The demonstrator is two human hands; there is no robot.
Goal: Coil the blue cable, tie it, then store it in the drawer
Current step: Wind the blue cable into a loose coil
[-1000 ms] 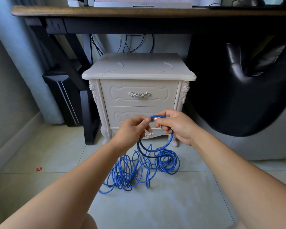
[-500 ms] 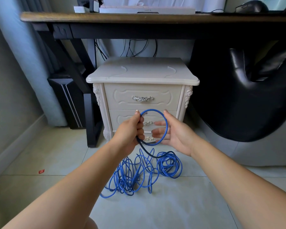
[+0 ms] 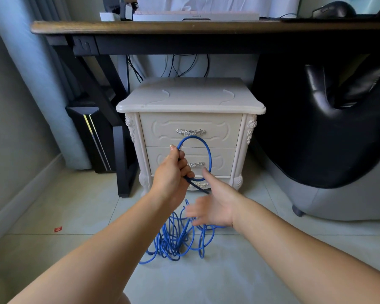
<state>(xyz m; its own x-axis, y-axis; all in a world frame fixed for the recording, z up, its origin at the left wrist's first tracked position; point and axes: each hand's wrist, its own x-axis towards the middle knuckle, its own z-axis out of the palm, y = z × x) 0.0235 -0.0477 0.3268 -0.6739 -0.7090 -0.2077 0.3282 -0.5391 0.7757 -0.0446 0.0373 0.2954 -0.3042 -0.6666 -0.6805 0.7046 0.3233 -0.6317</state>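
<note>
Nearest, most of the blue cable (image 3: 176, 240) lies in a loose tangle on the floor (image 3: 206, 277). Just above it, at its 1 o'clock, the right hand (image 3: 213, 207) is spread wide and blurred, gripping nothing. At that hand's 10 o'clock, the left hand (image 3: 173, 172) is fisted around one upright loop. Behind stands the cabinet (image 3: 191, 99), both drawers (image 3: 219, 130) closed.
</note>
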